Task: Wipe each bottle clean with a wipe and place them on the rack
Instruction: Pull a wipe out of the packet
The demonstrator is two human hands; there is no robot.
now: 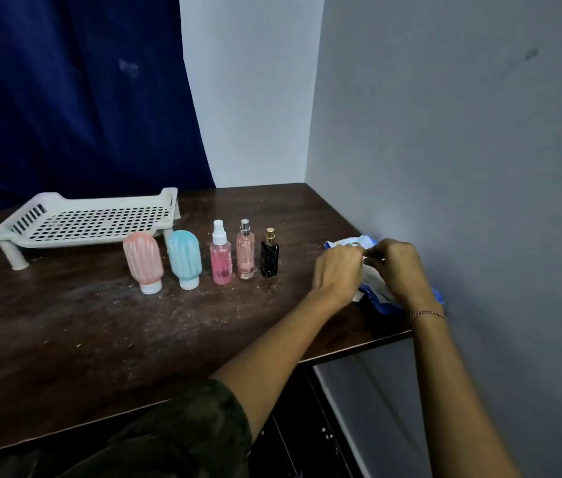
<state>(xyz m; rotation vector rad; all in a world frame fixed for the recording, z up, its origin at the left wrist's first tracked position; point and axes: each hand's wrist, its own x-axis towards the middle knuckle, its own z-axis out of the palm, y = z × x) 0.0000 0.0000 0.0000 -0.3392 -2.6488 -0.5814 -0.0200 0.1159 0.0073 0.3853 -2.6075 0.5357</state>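
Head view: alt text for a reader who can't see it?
The left hand and right hand pinch at a blue wipe pack by the wall. Five bottles stand in a row on the table, none on the rack behind.

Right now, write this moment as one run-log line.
step: opening pack | left hand, right hand: pinch it | bottles: five off rack

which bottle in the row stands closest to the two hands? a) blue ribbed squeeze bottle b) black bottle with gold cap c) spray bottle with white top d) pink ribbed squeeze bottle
b: the black bottle with gold cap ends the row on the side where the left hand and right hand pinch the wipe packet.
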